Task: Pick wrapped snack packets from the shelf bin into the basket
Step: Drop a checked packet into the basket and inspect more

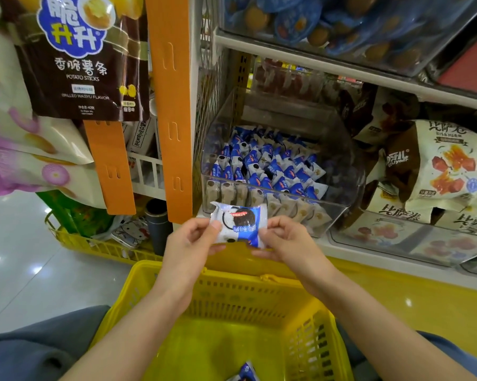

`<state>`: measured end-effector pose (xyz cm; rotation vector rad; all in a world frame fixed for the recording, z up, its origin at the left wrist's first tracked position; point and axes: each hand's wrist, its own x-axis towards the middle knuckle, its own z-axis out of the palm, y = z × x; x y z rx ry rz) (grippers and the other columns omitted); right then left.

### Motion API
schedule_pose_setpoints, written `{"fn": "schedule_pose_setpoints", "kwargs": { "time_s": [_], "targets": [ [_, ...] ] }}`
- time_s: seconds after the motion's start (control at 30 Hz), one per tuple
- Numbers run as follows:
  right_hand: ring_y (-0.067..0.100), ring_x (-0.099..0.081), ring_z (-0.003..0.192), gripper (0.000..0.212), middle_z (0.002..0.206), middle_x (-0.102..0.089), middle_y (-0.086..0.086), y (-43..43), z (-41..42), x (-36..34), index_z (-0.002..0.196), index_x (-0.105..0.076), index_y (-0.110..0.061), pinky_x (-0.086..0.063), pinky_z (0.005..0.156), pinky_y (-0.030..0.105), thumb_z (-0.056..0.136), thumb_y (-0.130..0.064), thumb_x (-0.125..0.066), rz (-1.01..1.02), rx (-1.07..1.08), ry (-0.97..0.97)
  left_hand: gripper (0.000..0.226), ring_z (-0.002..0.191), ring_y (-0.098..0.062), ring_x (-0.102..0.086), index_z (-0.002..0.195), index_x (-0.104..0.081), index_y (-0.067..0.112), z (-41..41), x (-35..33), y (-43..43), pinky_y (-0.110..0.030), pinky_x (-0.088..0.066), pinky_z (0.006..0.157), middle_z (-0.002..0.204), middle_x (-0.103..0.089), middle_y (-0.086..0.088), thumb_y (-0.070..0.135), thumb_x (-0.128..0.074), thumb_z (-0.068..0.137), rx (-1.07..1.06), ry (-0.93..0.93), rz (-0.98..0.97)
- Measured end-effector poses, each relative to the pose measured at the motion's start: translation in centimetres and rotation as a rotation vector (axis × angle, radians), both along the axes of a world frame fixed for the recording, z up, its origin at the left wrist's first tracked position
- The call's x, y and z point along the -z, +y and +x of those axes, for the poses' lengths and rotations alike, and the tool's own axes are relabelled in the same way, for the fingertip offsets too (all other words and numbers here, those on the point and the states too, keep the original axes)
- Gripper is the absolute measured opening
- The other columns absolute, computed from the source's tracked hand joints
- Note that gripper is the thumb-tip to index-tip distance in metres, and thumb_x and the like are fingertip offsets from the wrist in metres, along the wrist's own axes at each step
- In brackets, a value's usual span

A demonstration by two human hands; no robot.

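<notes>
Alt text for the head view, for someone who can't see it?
The left hand and right hand pinch a blue-and-white snack packet by its ends above a yellow basket that already holds another packet. Behind, a clear shelf bin holds many similar packets.

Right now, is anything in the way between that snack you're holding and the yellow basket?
Nothing visible is. The left hand and right hand pinch the snack packet just above the far side of the yellow basket. The basket is open on top, with one other packet lying inside.
</notes>
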<state>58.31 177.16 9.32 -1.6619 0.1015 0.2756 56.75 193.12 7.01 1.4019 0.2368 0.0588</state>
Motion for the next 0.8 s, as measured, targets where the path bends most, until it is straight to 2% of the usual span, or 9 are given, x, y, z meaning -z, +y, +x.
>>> {"fn": "schedule_pose_setpoints", "kwargs": {
  "time_s": [0.07,0.17,0.23,0.3,0.4,0.5,0.6,0.67,0.8],
  "targets": [
    [0.008,-0.067,0.065,0.007,0.079,-0.067,0.009,0.2,-0.2,0.2,0.100,-0.051,-0.005,-0.056,0.061,0.019,0.093,-0.005,-0.050,-0.023,-0.101,0.076,0.014,0.086,-0.012,-0.067,0.088,-0.067,0.014,0.0,0.0,0.2,-0.020,-0.054,0.067,0.092,-0.070,-0.002,0.019,-0.054,0.092,-0.032,-0.019,0.002],
    [0.010,-0.065,0.072,0.028,0.089,-0.067,0.010,0.6,-0.6,0.5,0.116,-0.047,-0.006,-0.055,0.064,0.018,0.090,-0.005,-0.056,-0.215,-0.243,0.105,0.018,0.091,-0.019,-0.064,0.088,-0.066,0.011,-0.1,-0.2,0.2,-0.031,-0.053,0.078,0.092,-0.070,-0.006,0.021,-0.052,0.093,-0.027,-0.016,-0.001],
    [0.008,-0.058,0.093,0.050,0.108,-0.061,0.002,0.7,-0.8,0.8,0.127,-0.041,-0.012,-0.049,0.078,0.018,0.084,-0.013,-0.067,-0.456,-0.285,-0.019,0.017,0.086,-0.020,-0.063,0.085,-0.064,0.011,0.0,-0.1,0.3,-0.034,-0.051,0.078,0.086,-0.068,-0.006,0.021,-0.052,0.093,-0.009,-0.068,0.131],
    [0.002,-0.049,0.106,0.061,0.115,-0.052,-0.010,0.9,-0.9,0.8,0.130,-0.038,-0.020,-0.041,0.086,0.011,0.080,-0.023,-0.071,-0.509,-0.270,-0.174,0.018,0.069,-0.008,-0.056,0.077,-0.062,0.015,0.0,-0.1,0.5,-0.022,-0.046,0.065,0.070,-0.063,0.006,0.019,-0.054,0.092,0.022,-0.169,0.322],
    [-0.001,-0.054,0.098,0.039,0.107,-0.057,-0.014,1.2,-1.0,0.6,0.119,-0.050,-0.025,-0.044,0.084,0.012,0.083,-0.027,-0.066,-0.394,-0.187,-0.328,0.020,0.059,0.003,-0.051,0.070,-0.059,0.022,-0.4,-0.2,0.2,-0.010,-0.038,0.056,0.062,-0.059,0.018,0.017,-0.057,0.090,0.127,-0.284,0.528],
    [0.003,-0.060,0.075,0.011,0.081,-0.066,-0.008,1.0,-1.0,0.5,0.093,-0.066,-0.021,-0.047,0.067,0.016,0.085,-0.028,-0.064,-0.421,-0.151,-0.425,0.024,0.063,0.009,-0.055,0.069,-0.057,0.028,-0.7,0.1,-0.3,-0.005,-0.039,0.056,0.065,-0.061,0.025,0.015,-0.058,0.089,0.176,-0.311,0.564],
    [0.007,-0.062,0.073,0.007,0.075,-0.067,-0.005,0.8,-1.0,0.6,0.082,-0.067,-0.020,-0.048,0.064,0.019,0.085,-0.026,-0.065,-0.428,-0.117,-0.467,0.021,0.059,0.008,-0.057,0.070,-0.061,0.025,-0.6,0.1,-0.3,-0.007,-0.041,0.052,0.065,-0.065,0.020,0.015,-0.059,0.088,0.175,-0.261,0.488],
    [0.004,-0.060,0.073,0.005,0.073,-0.066,-0.009,0.9,-1.1,0.6,0.080,-0.065,-0.022,-0.046,0.062,0.014,0.085,-0.024,-0.065,-0.446,-0.104,-0.534,0.019,0.060,0.002,-0.061,0.071,-0.064,0.021,-0.4,0.1,-0.3,-0.017,-0.050,0.056,0.065,-0.067,0.010,0.017,-0.058,0.089,0.176,-0.188,0.363],
    [0.005,-0.056,0.076,0.006,0.079,-0.061,-0.008,0.8,-1.4,0.8,0.085,-0.064,-0.016,-0.047,0.066,0.021,0.087,-0.023,-0.063,-0.632,-0.156,-0.791,0.021,0.062,-0.007,-0.064,0.072,-0.064,0.016,-0.3,0.0,-0.2,-0.025,-0.053,0.061,0.063,-0.067,0.002,0.018,-0.056,0.091,0.225,-0.093,0.231]
  ]
}}
